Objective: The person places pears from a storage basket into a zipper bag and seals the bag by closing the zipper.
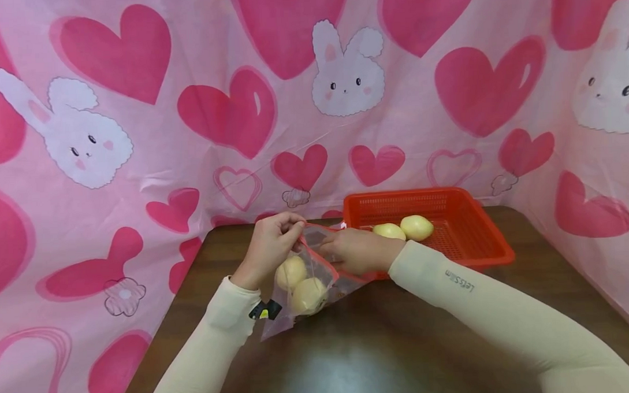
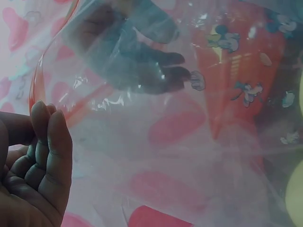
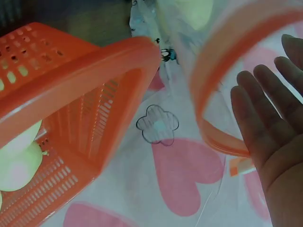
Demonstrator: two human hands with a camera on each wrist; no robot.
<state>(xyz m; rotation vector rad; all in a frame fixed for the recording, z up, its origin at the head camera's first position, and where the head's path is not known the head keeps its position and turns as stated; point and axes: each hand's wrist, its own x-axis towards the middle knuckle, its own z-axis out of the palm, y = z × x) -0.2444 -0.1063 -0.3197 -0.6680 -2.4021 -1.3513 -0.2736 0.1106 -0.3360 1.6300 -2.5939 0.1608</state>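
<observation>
A clear plastic bag point(image 1: 279, 325) with a red-edged mouth stands on the table, with two pale yellow pears point(image 1: 309, 296) low inside it. My left hand point(image 1: 271, 238) pinches the red edge point(image 2: 35, 90) of the bag between thumb and fingers, holding that side up. Through the film in the left wrist view, my right hand point(image 2: 128, 52) shows in the bag's mouth. Its fingers point(image 3: 265, 90) are extended and hold nothing, beside the curved red band point(image 3: 203, 80) of the opening in the right wrist view. Small cartoon prints point(image 2: 248, 92) mark the film.
Right behind the bag is a red slotted plastic basket point(image 1: 482, 231). More pale yellow pears point(image 1: 417, 227) lie in it, one showing a stem point(image 3: 45, 152). The dark wooden table point(image 1: 403, 355) meets a pink cloth point(image 1: 301, 122) printed with hearts and rabbits at the back.
</observation>
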